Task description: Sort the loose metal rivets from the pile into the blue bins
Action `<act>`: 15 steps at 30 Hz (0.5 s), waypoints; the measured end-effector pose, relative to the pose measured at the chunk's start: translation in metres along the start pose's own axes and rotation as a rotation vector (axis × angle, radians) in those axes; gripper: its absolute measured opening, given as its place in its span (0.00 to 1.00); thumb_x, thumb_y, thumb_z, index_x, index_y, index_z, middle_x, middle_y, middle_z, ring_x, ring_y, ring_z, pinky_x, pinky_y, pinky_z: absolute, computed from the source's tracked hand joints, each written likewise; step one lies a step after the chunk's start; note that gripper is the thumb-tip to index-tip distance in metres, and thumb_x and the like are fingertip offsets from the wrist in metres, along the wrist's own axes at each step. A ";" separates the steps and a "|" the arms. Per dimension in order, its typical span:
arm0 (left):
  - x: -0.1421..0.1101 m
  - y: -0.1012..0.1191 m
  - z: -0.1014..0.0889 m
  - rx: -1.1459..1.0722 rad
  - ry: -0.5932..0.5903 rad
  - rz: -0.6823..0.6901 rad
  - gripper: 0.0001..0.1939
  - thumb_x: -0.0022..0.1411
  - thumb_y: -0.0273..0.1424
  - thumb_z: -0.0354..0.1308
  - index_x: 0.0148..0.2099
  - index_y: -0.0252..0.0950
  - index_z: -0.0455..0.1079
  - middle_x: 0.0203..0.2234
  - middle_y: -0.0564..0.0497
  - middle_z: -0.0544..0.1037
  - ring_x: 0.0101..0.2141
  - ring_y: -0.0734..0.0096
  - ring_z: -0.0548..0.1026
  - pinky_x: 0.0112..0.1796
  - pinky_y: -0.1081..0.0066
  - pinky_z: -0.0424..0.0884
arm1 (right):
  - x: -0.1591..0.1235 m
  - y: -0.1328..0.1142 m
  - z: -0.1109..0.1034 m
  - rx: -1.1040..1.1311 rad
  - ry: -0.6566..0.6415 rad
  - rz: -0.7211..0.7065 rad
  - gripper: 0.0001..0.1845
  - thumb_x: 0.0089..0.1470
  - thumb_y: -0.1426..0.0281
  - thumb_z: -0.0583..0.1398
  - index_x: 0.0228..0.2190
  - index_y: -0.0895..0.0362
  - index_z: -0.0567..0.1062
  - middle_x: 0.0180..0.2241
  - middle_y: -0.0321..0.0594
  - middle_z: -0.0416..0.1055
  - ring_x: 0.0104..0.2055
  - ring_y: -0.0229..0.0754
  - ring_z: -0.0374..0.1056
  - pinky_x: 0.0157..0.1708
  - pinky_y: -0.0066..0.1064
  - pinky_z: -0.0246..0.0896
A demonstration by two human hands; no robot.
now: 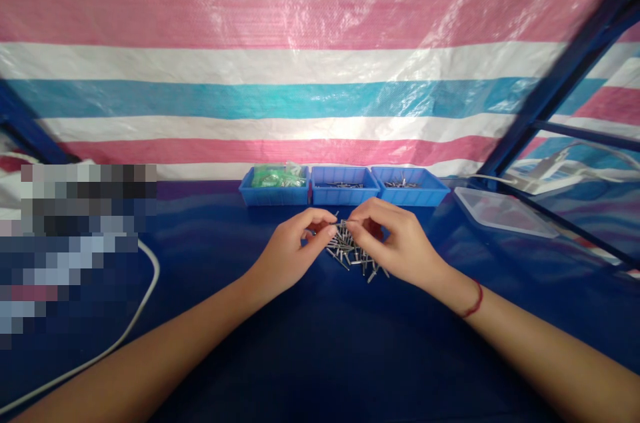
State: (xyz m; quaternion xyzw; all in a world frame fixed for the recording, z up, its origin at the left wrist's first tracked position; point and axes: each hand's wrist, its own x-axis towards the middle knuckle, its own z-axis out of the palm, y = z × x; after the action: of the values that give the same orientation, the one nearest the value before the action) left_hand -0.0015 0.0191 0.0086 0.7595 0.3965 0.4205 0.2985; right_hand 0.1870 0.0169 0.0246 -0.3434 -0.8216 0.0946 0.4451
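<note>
A small heap of metal blind rivets [344, 255] lies on the dark blue table between my hands. My left hand [300, 246] is at the heap's left edge, thumb and forefinger pinched on a rivet whose thin pin shows above the fingertips. Just opposite, my right hand [393, 236] arches over the heap's right side, with its thumb and fingertips closed together. Whatever is in that pinch is too small to make out. A red string bracelet [474, 300] circles my right wrist.
Behind the heap stand three blue bins: the left bin [274, 195] holds green plastic bags, the middle bin [345, 195] and right bin [413, 196] hold metal rivets. A translucent lid [505, 213] lies at the right. A white cable [145, 290] curves along the left.
</note>
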 end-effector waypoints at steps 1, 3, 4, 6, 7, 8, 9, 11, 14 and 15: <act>0.001 0.000 -0.001 0.022 0.013 -0.012 0.12 0.62 0.33 0.53 0.47 0.37 0.66 0.34 0.52 0.75 0.35 0.71 0.74 0.36 0.72 0.68 | 0.002 0.006 -0.002 -0.003 0.037 0.060 0.08 0.55 0.70 0.57 0.26 0.58 0.72 0.25 0.37 0.69 0.24 0.33 0.61 0.24 0.26 0.58; 0.002 -0.003 -0.003 0.112 0.026 -0.039 0.17 0.62 0.34 0.53 0.52 0.36 0.63 0.35 0.51 0.75 0.35 0.71 0.73 0.35 0.71 0.69 | 0.007 0.024 -0.009 -0.040 0.175 0.194 0.08 0.53 0.68 0.58 0.26 0.58 0.73 0.26 0.37 0.71 0.24 0.34 0.62 0.24 0.27 0.58; 0.004 -0.006 -0.005 0.178 0.017 -0.048 0.17 0.62 0.33 0.52 0.53 0.36 0.63 0.35 0.50 0.75 0.34 0.70 0.73 0.35 0.70 0.69 | 0.009 0.035 -0.014 -0.073 0.268 0.258 0.08 0.52 0.67 0.58 0.26 0.58 0.74 0.26 0.38 0.72 0.24 0.35 0.63 0.25 0.27 0.58; 0.006 -0.012 -0.009 0.320 -0.019 -0.031 0.14 0.62 0.31 0.51 0.50 0.35 0.65 0.36 0.49 0.75 0.36 0.68 0.73 0.38 0.68 0.69 | 0.012 0.059 -0.026 -0.146 0.442 0.412 0.09 0.50 0.65 0.59 0.26 0.58 0.75 0.26 0.39 0.73 0.24 0.37 0.64 0.26 0.29 0.58; 0.007 -0.016 -0.012 0.389 -0.041 -0.007 0.13 0.62 0.29 0.50 0.49 0.35 0.67 0.36 0.48 0.75 0.37 0.67 0.73 0.39 0.66 0.68 | 0.014 0.070 -0.033 -0.179 0.506 0.481 0.11 0.49 0.64 0.59 0.27 0.58 0.76 0.26 0.39 0.73 0.24 0.38 0.65 0.26 0.30 0.59; 0.008 -0.019 -0.015 0.451 -0.065 0.018 0.13 0.61 0.27 0.50 0.47 0.34 0.68 0.36 0.48 0.75 0.38 0.66 0.73 0.41 0.65 0.68 | 0.014 0.081 -0.038 -0.210 0.559 0.538 0.12 0.48 0.63 0.59 0.27 0.59 0.76 0.26 0.40 0.74 0.24 0.39 0.65 0.26 0.30 0.59; 0.008 -0.022 -0.017 0.504 -0.086 0.036 0.13 0.60 0.26 0.50 0.46 0.34 0.69 0.37 0.47 0.75 0.39 0.65 0.72 0.43 0.63 0.67 | 0.014 0.090 -0.043 -0.247 0.592 0.585 0.13 0.47 0.62 0.59 0.27 0.59 0.77 0.26 0.41 0.74 0.25 0.41 0.66 0.27 0.31 0.59; 0.008 -0.025 -0.021 0.578 -0.127 0.053 0.13 0.58 0.26 0.51 0.45 0.35 0.70 0.38 0.47 0.75 0.40 0.63 0.72 0.44 0.62 0.67 | 0.013 0.102 -0.049 -0.330 0.589 0.643 0.14 0.46 0.62 0.59 0.29 0.60 0.78 0.26 0.43 0.74 0.26 0.43 0.67 0.29 0.33 0.60; 0.008 -0.026 -0.022 0.626 -0.193 0.068 0.11 0.58 0.31 0.53 0.42 0.36 0.72 0.39 0.47 0.75 0.41 0.61 0.72 0.45 0.62 0.67 | 0.010 0.107 -0.048 -0.380 0.546 0.671 0.17 0.46 0.62 0.59 0.34 0.61 0.78 0.27 0.45 0.74 0.27 0.44 0.67 0.29 0.35 0.60; 0.008 -0.026 -0.022 0.632 -0.212 0.078 0.10 0.59 0.32 0.53 0.41 0.36 0.72 0.39 0.47 0.75 0.41 0.61 0.71 0.45 0.62 0.66 | 0.009 0.106 -0.046 -0.370 0.541 0.666 0.18 0.46 0.62 0.59 0.35 0.61 0.78 0.27 0.45 0.74 0.27 0.44 0.67 0.29 0.35 0.60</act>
State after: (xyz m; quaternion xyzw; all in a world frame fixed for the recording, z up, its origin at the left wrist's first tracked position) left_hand -0.0275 0.0413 0.0017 0.8687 0.4445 0.2067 0.0713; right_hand 0.2710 0.0948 0.0089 -0.6744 -0.5241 -0.0087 0.5200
